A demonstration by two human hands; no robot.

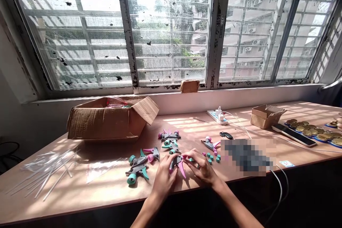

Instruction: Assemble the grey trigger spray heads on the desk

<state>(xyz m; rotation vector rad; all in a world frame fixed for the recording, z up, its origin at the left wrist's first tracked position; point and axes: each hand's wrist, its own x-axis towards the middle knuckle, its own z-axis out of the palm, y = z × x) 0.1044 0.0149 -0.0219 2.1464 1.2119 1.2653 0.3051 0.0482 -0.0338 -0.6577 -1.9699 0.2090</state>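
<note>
My left hand (163, 176) is closed around the grey body of a trigger sprayer head (182, 169), its pink trigger pointing down toward me. The fingers of my right hand (203, 169) pinch the front end of the same sprayer head, where a bit of pink shows; the exact part is hidden. To the left lie a grey and green sprayer head (136, 167) and a grey and pink one (153, 154). More sprayer heads (171, 136) sit behind my hands, and another pink one (210, 144) is at the right. Several small green and pink caps (210, 157) are scattered beside my right hand.
A cardboard box (103, 123) stands at back left, near thin plastic tubes (50, 174) and a clear bag (104, 169). Rightward are a power strip (217, 117), a key fob (226, 135), a small box (265, 115), a phone (294, 134) and gold discs (307, 128). Another hand (340, 121) shows far right.
</note>
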